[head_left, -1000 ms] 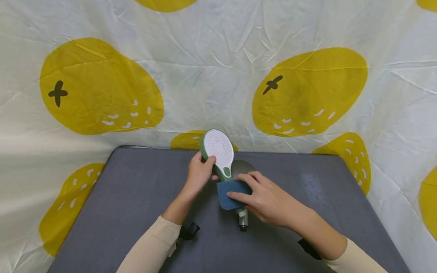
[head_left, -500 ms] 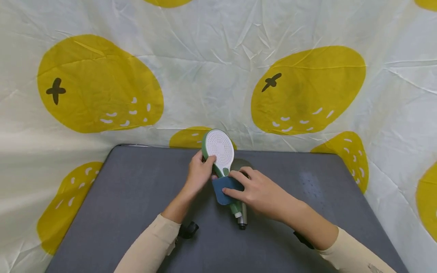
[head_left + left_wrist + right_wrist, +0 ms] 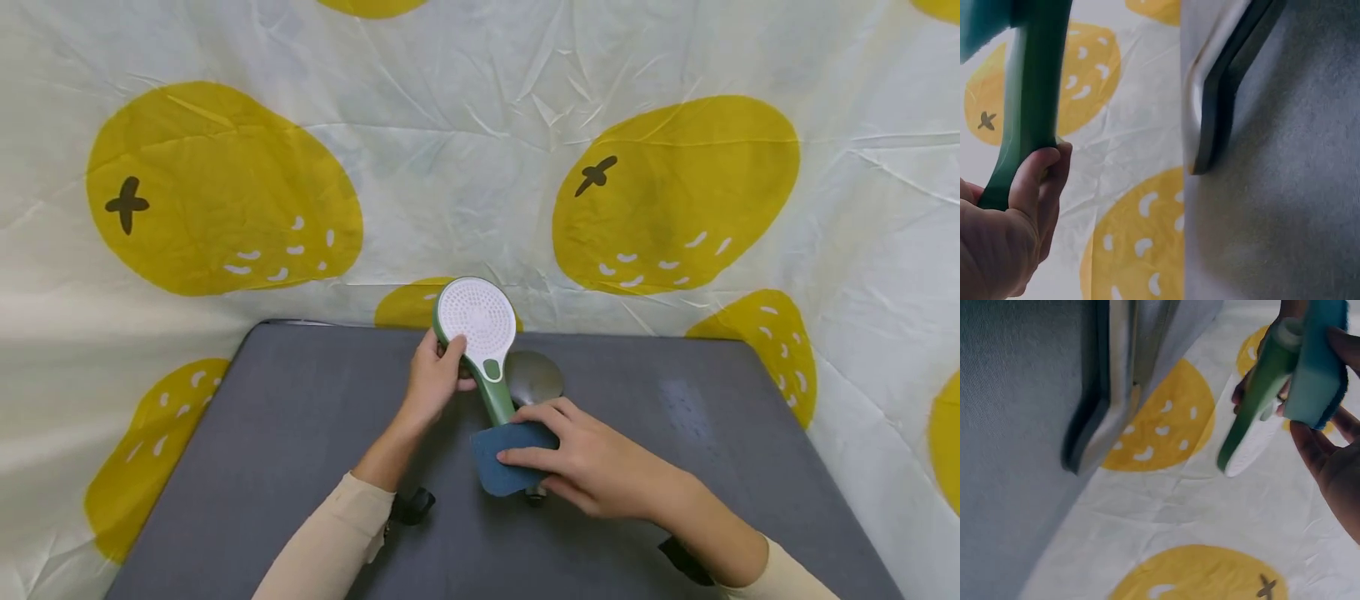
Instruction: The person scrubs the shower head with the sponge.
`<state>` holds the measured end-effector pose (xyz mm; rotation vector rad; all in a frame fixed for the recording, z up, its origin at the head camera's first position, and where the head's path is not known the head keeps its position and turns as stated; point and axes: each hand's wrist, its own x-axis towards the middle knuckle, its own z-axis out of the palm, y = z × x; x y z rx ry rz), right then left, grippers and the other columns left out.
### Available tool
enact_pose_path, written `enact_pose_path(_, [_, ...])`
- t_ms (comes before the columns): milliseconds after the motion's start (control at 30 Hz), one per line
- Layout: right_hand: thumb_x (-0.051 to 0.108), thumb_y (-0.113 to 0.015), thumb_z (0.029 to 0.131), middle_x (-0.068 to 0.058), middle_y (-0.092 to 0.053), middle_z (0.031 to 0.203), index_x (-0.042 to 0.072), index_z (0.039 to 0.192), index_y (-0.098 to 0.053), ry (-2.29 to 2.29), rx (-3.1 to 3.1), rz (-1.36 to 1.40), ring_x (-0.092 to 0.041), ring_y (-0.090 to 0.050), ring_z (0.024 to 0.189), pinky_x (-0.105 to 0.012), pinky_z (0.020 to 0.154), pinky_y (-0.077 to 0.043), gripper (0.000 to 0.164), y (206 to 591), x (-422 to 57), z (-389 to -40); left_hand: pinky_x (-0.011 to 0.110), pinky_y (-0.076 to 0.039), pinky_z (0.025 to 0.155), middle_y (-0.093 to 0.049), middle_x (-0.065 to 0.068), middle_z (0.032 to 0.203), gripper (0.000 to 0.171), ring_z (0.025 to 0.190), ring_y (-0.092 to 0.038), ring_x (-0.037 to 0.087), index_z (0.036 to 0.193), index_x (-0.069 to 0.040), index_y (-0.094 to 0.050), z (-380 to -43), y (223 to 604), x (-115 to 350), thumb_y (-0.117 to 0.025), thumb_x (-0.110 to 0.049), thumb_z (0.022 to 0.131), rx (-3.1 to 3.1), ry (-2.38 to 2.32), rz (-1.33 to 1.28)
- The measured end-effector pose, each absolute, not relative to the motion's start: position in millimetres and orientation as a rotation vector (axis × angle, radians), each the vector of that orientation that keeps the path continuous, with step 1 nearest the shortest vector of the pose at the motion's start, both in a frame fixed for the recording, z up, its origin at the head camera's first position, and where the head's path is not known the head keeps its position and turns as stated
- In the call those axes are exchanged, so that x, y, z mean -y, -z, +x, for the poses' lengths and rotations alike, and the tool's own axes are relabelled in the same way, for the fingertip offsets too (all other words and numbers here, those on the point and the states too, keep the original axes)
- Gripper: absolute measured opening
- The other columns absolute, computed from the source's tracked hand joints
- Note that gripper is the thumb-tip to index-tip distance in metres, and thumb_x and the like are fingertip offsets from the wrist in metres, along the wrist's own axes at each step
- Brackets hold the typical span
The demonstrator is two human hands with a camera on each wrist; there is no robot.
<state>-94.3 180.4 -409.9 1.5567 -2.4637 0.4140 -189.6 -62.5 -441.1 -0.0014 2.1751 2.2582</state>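
Observation:
A green handheld shower head (image 3: 477, 317) with a white spray face is held up over the table, its handle slanting down to the right. My left hand (image 3: 433, 379) grips it by the edge of its round head, thumb on the front. A blue sponge (image 3: 495, 473) is in my right hand (image 3: 611, 465), pinched between thumb and fingers against the lower handle and hiding the handle's end. In the right wrist view the sponge (image 3: 1317, 375) shows a paler, light-blue layer along the green handle (image 3: 1266, 381).
Beneath the hands a second, grey and silver shower head (image 3: 534, 377) lies on the dark grey table (image 3: 315, 400), its handle mostly hidden by the sponge and right hand. A white cloth (image 3: 465, 192) with yellow fruit prints hangs behind the table.
The sponge in my right hand moved up the handle, then back down toward its end, baring more green handle. My left hand keeps its grip, with the round head turned slightly left.

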Motion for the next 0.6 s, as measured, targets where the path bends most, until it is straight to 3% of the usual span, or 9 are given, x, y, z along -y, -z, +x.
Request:
enact_pose_path(167, [0.014,-0.081,0.088,-0.010,-0.047,0.151,0.034,0.146,-0.056,-0.532,2.490,1.503,-0.025,-0.045,0.135,-0.047,0.103,-0.052,0.066,412.4,-182.4,-101.6,0.061,-0.061,0.069,-0.066,0.017,0.099,0.033,0.064,-0.069,0.017,0.137,-0.003,-0.051,-187.2,437.8,62.6,-0.054,-0.016,0.107,-2.124,-2.331,0.037])
enact_pose_path(433, [0.014,-0.083,0.087,-0.015,-0.046,0.150,0.028,0.142,-0.061,-0.612,2.468,1.319,-0.032,-0.046,0.135,-0.051,0.101,-0.052,0.061,422.0,-177.3,-124.5,0.031,-0.064,0.061,-0.068,0.028,0.110,0.032,0.074,-0.072,0.015,0.137,-0.001,-0.047,-180.5,431.5,61.3,-0.052,-0.015,0.109,-2.106,-2.329,0.155])
enact_pose_path(600, [0.012,-0.082,0.086,-0.021,-0.047,0.148,0.025,0.142,-0.060,-0.593,2.409,1.187,-0.039,-0.047,0.131,-0.056,0.100,-0.051,0.062,436.0,-176.0,-141.9,0.036,-0.065,0.066,-0.065,0.030,0.120,0.037,0.081,-0.071,0.018,0.145,-0.003,-0.042,-178.3,436.6,62.1,-0.048,-0.014,0.110,-2.065,-2.331,0.195])
